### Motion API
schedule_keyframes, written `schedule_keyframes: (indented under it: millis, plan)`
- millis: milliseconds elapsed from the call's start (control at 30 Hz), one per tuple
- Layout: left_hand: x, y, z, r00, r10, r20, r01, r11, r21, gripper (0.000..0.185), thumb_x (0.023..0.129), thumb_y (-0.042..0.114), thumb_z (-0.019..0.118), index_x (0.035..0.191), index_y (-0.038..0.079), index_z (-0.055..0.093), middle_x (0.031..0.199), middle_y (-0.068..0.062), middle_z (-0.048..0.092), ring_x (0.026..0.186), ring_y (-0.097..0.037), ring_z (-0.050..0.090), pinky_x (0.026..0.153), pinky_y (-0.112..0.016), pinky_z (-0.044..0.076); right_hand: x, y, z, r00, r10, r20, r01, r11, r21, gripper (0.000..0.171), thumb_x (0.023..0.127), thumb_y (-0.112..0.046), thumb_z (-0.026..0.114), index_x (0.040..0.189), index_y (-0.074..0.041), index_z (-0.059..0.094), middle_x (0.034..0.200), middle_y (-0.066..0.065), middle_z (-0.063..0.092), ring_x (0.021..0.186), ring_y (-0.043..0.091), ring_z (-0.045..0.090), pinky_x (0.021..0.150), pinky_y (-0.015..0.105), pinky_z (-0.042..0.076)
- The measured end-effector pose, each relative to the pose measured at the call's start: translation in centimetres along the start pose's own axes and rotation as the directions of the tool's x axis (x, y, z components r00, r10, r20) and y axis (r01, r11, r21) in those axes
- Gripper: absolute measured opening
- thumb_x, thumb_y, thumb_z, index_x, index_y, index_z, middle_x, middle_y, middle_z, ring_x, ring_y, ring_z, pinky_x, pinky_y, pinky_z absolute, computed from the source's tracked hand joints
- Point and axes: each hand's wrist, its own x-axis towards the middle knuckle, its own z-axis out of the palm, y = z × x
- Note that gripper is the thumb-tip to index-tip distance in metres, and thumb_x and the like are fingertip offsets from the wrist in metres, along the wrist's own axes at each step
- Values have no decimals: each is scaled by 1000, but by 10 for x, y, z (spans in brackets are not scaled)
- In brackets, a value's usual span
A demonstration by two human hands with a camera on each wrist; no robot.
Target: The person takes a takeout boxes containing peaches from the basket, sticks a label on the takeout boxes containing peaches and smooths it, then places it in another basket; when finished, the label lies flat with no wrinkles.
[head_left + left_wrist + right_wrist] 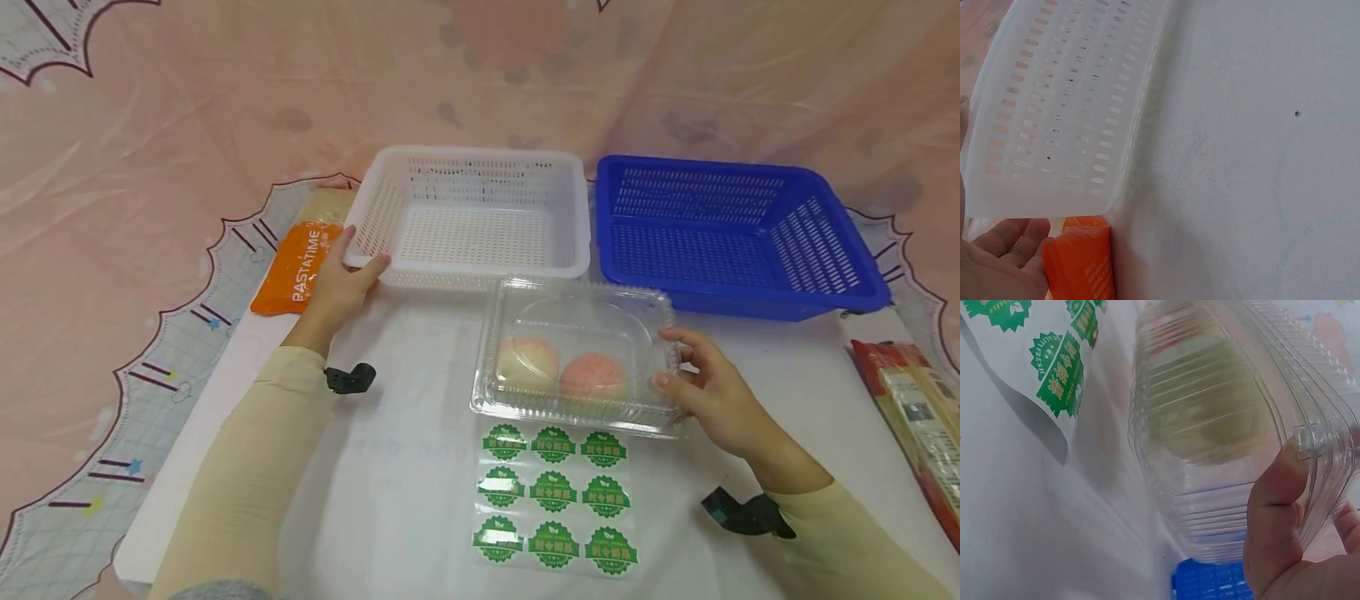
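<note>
Just this side of the white basket [465, 273], toward its right-hand corner, a clear plastic box [585, 321] lies crosswise, with two peaches [595, 377] showing through the lid. Its long axis runs roughly left to right, about in line with the basket's near rim, and the whole box sits to the left of the right hand [712, 396]. That grip pinches the short right end, thumb on the near side and fingers farther back. From where I stand, I can't tell whether the box's far edge touches the basket or whether its underside clears the bench [397, 467].

Over at the basket's near left corner, the left hand [337, 283] grips the rim, well apart from the box and close by an orange bag [288, 267]. So the right hand is plainly the nearer one, and I'd judge that any shift of the box turns on that one-ended hold, with the far end out to the left unsupported by a hand. Below the box's near edge lies a sheet of green stickers [553, 492]; the blue basket [738, 300] stands behind and to the right.
</note>
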Motion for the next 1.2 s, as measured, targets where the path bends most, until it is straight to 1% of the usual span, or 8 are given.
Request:
schedule_keyframes:
  millis: [133, 367, 600, 700, 833, 933, 1067, 1200]
  plan:
    - [0, -1, 0, 1000, 7, 6, -7, 1000, 1, 96, 89, 59, 65, 162, 33, 8, 151, -12, 37, 122, -30, 42, 109, -43, 41, 2, 2, 0, 1000, 2, 3, -2, 1000, 7, 52, 97, 10, 53, 145, -3, 35, 117, 31, 44, 90, 7, 65, 55, 29, 56]
    - [0, -2, 0, 1000, 9, 10, -9, 1000, -17, 96, 90, 58, 65, 162, 32, 9, 152, -11, 36, 124, -30, 42, 108, -42, 41, 8, 6, -1, 1000, 24, 2, -24, 1000, -15, 52, 98, 7, 54, 144, 3, 31, 121, 32, 45, 92, 4, 64, 56, 31, 56]
    - [3, -4, 0, 999, 32, 9, -32, 999, -12, 93, 93, 54, 65, 163, 29, 8, 160, -9, 29, 130, -28, 38, 114, -43, 32, 14, 12, 0, 999, 38, 21, -39, 999, 35, 50, 99, 6, 53, 145, -4, 36, 121, 32, 43, 92, 6, 65, 57, 30, 56]
    - [3, -4, 1, 1000, 26, 9, -26, 1000, -13, 94, 92, 55, 65, 163, 30, 8, 160, -9, 29, 130, -29, 38, 114, -43, 33, 16, 13, 1, 999, 35, 28, -36, 998, 42, 49, 99, 6, 53, 145, -5, 37, 120, 31, 43, 91, 7, 65, 56, 29, 55]
    - [3, -4, 0, 1000, 12, 7, -12, 1000, -6, 95, 90, 58, 65, 162, 33, 8, 158, -9, 31, 128, -29, 39, 112, -43, 36, 18, 13, 3, 999, 37, 31, -38, 999, 37, 50, 99, 6, 54, 144, 0, 34, 118, 30, 43, 88, 8, 65, 55, 29, 54]
    - [4, -3, 0, 1000, 7, 6, -7, 1000, -5, 95, 90, 58, 65, 162, 34, 8, 158, -9, 31, 128, -29, 39, 113, -44, 35, 20, 14, 4, 999, 43, 33, -44, 999, 23, 51, 98, 5, 55, 144, 3, 32, 114, 28, 43, 86, 8, 64, 54, 29, 54]
    - [5, -3, 1, 1000, 7, 1, -7, 1000, -7, 93, 91, 56, 65, 162, 34, 9, 160, -8, 29, 131, -29, 38, 115, -45, 32, 23, 18, 6, 998, 50, 36, -50, 999, 18, 51, 98, 5, 56, 143, 4, 32, 112, 26, 44, 84, 9, 64, 55, 29, 54]
    - [5, -3, 1, 1000, 1, -1, -1, 1000, -10, 91, 93, 53, 65, 162, 34, 10, 159, -8, 29, 130, -29, 38, 114, -44, 33, 25, 19, 7, 998, 55, 40, -56, 998, 23, 50, 98, 4, 56, 143, 4, 32, 114, 26, 44, 86, 8, 64, 55, 29, 53]
